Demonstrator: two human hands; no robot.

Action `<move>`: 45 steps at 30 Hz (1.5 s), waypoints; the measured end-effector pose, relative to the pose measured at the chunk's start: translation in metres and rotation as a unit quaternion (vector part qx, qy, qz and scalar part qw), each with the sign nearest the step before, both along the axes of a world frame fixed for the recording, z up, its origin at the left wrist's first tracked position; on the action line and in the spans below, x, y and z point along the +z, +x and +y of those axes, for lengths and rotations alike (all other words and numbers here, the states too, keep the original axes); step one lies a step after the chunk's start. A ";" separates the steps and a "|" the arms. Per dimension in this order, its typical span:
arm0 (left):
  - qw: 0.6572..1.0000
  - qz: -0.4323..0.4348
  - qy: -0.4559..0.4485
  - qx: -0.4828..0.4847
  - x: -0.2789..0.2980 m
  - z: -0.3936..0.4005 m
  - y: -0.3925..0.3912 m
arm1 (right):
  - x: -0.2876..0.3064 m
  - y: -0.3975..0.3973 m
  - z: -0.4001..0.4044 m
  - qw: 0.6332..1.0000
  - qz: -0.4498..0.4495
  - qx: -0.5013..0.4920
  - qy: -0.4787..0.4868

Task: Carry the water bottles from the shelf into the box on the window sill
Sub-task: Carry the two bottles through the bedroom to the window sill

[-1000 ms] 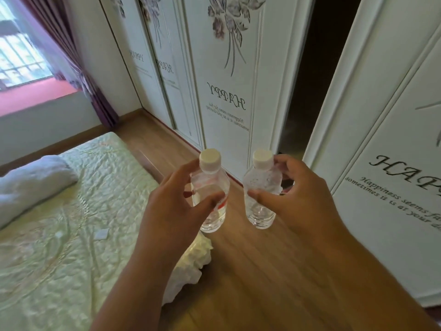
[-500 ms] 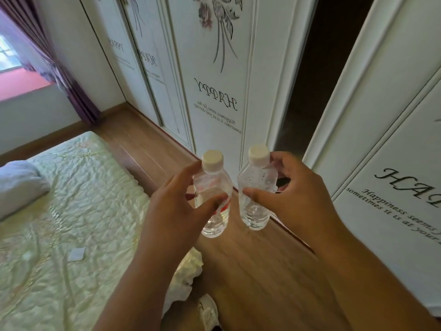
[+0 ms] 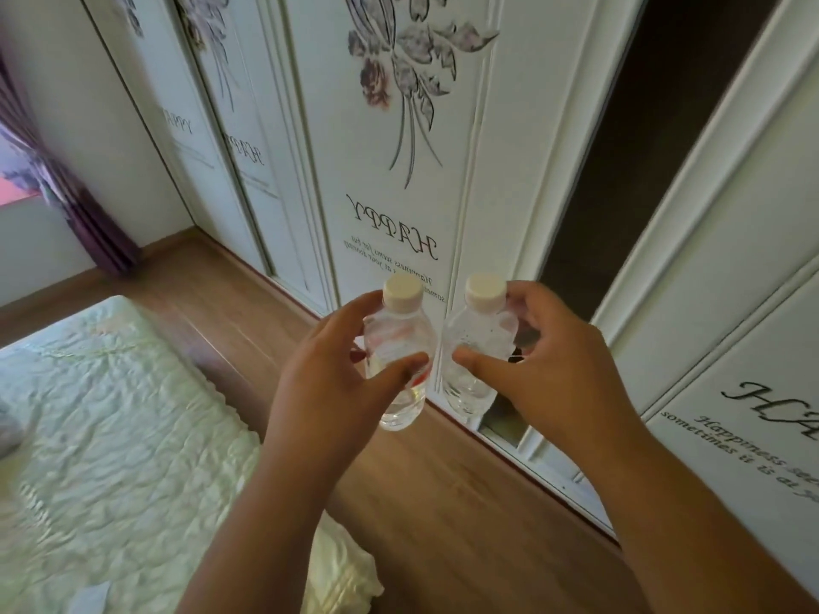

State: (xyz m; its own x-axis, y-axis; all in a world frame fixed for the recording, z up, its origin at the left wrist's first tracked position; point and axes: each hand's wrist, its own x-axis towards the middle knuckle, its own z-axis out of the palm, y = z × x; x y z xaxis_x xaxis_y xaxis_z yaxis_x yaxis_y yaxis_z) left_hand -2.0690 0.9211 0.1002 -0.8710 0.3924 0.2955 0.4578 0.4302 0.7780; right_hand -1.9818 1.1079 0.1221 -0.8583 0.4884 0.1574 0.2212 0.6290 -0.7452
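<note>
**Two bottles, one in each of our hands**

Our left hand (image 3: 337, 383) is raised in front of us, thumb across the near side and fingers curled round the far side of the left water bottle (image 3: 399, 361), gripping it at the middle. Our right hand (image 3: 545, 370) mirrors it, thumb pointing inward across the right water bottle (image 3: 476, 347) and fingers wrapped behind its shoulder, just under the cap. Both forearms reach up from the bottom edge and converge, so the two bottles hang upright just beside each other, a narrow gap between them. Both are clear, with pale caps on top; the left one shows a little red on its label.

Behind the bottles stands a white wardrobe door (image 3: 399, 170) with a flower print and the word HAPPY. To its right we see a dark gap (image 3: 620, 148) in the wardrobe. Below us runs the wooden floor (image 3: 443, 502), and on the left lies the bed (image 3: 111, 436) with its pale green crinkled cover. A purple curtain (image 3: 66, 192) hangs at the far left.
</note>
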 end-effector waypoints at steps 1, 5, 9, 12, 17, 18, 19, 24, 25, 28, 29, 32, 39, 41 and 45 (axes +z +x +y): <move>1.000 0.003 -0.002 0.002 0.000 -0.004 -0.007 | 0.000 -0.008 -0.003 1.000 -0.004 0.003 0.001; 1.000 0.000 -0.006 0.030 0.002 -0.021 -0.033 | 0.002 -0.046 -0.012 0.999 -0.017 0.030 0.003; 0.998 0.001 -0.011 0.066 0.000 -0.034 -0.055 | -0.004 -0.085 -0.019 0.997 -0.013 0.075 0.013; 0.995 -0.010 -0.014 0.101 -0.003 -0.040 -0.070 | -0.009 -0.116 -0.021 0.994 -0.004 0.111 0.013; 0.986 -0.005 -0.033 0.164 0.001 -0.035 -0.099 | -0.012 -0.174 -0.014 0.984 0.020 0.179 0.003; 0.983 -0.005 -0.033 0.178 0.004 -0.031 -0.105 | -0.012 -0.186 -0.011 0.980 0.026 0.196 0.003; 0.981 -0.002 -0.033 0.192 0.006 -0.027 -0.112 | -0.011 -0.200 -0.006 0.977 0.031 0.213 0.002; 0.967 0.019 -0.038 0.251 0.022 0.000 -0.150 | -0.004 -0.268 0.018 0.959 0.045 0.280 0.002; 0.965 0.024 -0.036 0.260 0.024 0.007 -0.158 | -0.002 -0.280 0.023 0.956 0.048 0.290 0.002; 0.957 0.038 -0.030 0.286 0.027 0.026 -0.178 | 0.003 -0.313 0.041 0.946 0.060 0.319 0.003; 0.954 0.040 -0.027 0.296 0.027 0.032 -0.184 | 0.004 -0.323 0.046 0.943 0.061 0.326 0.004; 0.946 0.033 -0.011 0.322 0.024 0.047 -0.199 | 0.005 -0.347 0.060 0.935 0.055 0.350 0.007; 0.934 0.015 -0.009 0.357 0.018 0.068 -0.226 | -0.003 -0.392 0.077 0.922 0.048 0.385 0.011; 0.931 0.011 -0.009 0.365 0.016 0.068 -0.234 | -0.005 -0.404 0.078 0.921 0.044 0.388 0.009; 0.927 0.002 -0.019 0.374 0.008 0.061 -0.257 | -0.011 -0.428 0.076 0.923 0.042 0.384 -0.001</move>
